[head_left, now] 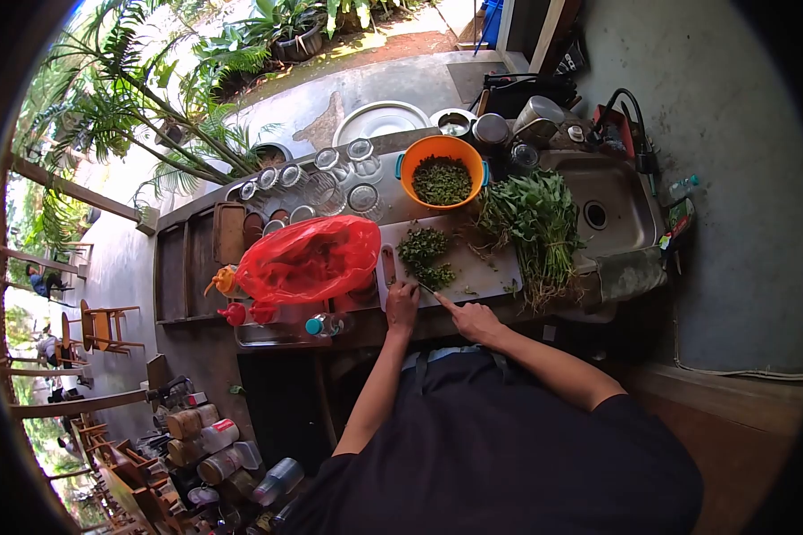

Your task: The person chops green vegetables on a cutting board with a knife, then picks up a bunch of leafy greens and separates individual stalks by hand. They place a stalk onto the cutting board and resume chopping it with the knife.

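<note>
Left fingers: ours are curled and drawn close together, tips down at the near edge of the board (pixel 495 265); whether they pinch any leaf, we cannot tell.
Right fingers: closed on the knife (pixel 426 288), mostly hidden by the hand, the index finger reaching forward along it.
Left hand: our left hand (pixel 402 306) points away from us, back of the hand up, forearm rising steeply from the lower left.
Right hand: our right hand (pixel 476 322) lies just off the board's near edge, angled in toward the left, its forearm slanting down to the right.
Knife: dark and thin, its tip close by our left fingertips.
Chopped greens: one larger heap (pixel 422 243) and one smaller heap (pixel 434 275) on the board's left half, the smaller nearer the knife; loose scraps to the right.
Bowl: orange bowl (pixel 437 147) with blue handles, beyond the board, dark cut leaves inside.
Bunch: long leafy stems (pixel 540 209) with roots toward us, lying over the board's right end, between it and the sink (pixel 629 205).
Bag: red bag (pixel 330 254), bulky, close against the board's left side, crowding that end.
Bottle: teal-capped bottle (pixel 328 325), lying near the bag.
Glasses: several clear glasses (pixel 363 199), standing beyond the bag.
</note>
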Demonstrator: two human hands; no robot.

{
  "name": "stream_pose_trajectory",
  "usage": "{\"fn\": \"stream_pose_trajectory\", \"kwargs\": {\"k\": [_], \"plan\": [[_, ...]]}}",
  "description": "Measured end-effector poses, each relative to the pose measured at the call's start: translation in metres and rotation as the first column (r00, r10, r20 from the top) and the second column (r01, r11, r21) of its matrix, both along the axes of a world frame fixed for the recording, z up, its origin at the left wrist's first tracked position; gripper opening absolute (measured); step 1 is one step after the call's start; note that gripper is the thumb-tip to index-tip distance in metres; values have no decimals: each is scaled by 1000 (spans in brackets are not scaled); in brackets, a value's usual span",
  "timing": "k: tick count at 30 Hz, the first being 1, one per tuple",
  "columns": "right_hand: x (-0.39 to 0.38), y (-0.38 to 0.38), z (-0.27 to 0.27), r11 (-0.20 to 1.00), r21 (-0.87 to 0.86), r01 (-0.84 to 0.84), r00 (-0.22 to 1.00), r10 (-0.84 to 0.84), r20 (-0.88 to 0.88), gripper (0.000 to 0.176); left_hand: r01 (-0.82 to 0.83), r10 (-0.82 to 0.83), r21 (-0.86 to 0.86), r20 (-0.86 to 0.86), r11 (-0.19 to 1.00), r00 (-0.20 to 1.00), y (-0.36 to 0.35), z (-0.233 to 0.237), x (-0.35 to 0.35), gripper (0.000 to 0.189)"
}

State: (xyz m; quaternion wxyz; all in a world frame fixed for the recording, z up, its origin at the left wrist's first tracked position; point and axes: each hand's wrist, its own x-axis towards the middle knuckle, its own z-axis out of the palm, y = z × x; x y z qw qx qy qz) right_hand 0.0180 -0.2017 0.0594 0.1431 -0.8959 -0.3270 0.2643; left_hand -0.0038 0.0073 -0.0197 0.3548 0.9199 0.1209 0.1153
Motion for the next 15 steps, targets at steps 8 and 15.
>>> {"fn": "stream_pose_trajectory", "kwargs": {"k": [8,15], "plan": [[7,-2,-19,999,-33,-31,998,32,51,80,33,-33,1,47,999,998,0,7,-2,13],[13,17,-35,999,39,-5,994,1,108,79,49,-53,73,49,996,997,-1,16,-5,14]]}}
